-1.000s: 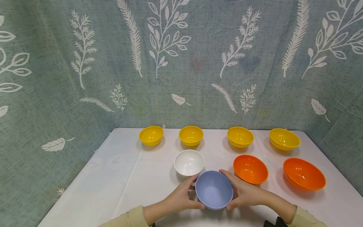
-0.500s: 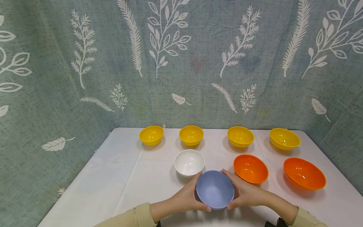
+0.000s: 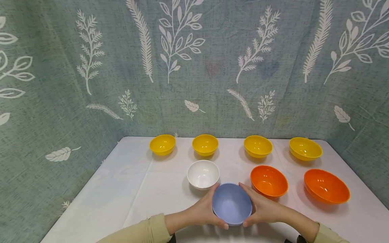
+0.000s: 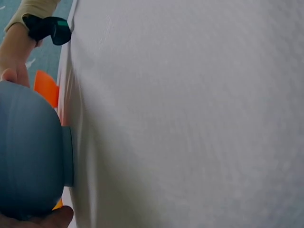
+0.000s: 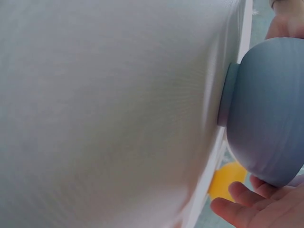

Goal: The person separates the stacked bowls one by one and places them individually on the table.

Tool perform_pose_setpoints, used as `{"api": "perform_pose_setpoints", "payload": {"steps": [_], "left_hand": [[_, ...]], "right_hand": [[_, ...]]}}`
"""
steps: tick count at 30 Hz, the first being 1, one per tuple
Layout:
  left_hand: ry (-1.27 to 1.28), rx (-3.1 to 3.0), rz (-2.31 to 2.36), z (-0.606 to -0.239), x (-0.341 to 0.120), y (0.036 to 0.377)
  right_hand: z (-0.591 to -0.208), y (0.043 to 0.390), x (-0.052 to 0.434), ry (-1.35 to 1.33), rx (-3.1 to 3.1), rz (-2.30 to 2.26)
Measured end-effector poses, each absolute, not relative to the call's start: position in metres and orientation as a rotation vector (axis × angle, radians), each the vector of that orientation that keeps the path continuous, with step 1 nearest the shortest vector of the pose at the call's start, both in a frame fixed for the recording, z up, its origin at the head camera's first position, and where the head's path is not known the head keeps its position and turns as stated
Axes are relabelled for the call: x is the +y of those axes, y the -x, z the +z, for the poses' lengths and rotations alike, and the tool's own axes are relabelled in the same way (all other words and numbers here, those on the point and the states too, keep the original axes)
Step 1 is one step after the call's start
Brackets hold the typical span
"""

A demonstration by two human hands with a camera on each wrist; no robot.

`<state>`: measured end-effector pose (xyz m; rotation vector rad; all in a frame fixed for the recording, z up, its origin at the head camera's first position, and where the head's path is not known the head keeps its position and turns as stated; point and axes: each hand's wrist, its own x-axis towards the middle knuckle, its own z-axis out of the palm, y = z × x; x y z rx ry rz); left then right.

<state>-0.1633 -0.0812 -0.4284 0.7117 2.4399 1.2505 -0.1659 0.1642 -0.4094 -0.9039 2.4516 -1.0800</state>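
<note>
Both arms wear pale khaki long sleeves [image 3: 143,231]. A black wrist strap [image 4: 47,29] with a green mark sits at the right cuff.

Blue bowl [image 3: 231,204] upright, tilted, near table edge.

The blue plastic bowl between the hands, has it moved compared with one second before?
Yes, slightly. The blue plastic bowl shifted right, toward the nearer orange bowl, leaving less gap between them, while the white bowl stayed put.
</note>
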Motion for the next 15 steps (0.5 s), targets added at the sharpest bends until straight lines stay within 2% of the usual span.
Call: {"api": "perform_pose_setpoints", "payload": {"steps": [15], "left_hand": [[-0.675, 2.477, 1.304, -0.4327, -0.0777, 0.1611]], "right_hand": [[-0.4094, 0.1659, 0.1639, 0.857, 2.441, -1.061]]}}
